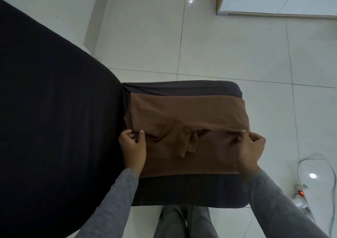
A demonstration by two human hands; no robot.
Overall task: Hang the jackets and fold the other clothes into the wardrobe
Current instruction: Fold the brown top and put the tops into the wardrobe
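Observation:
A brown garment [186, 113] lies spread flat over a dark cushioned seat [182, 192] in the middle of the view. A small flap of the same cloth sticks up near its centre. My left hand [132, 146] pinches the garment's left edge between thumb and curled fingers. Over on the other side, my right hand [250, 146] grips the right edge, fingers curled over a fold of the cloth. Both sleeves are grey.
A large black-covered piece of furniture [51, 110] fills the left side. White floor tiles [218, 46] surround the seat. A white power strip with a red light [300, 192] and its cable lie on the floor at the right. A pale cabinet base [273, 13] stands at the top right.

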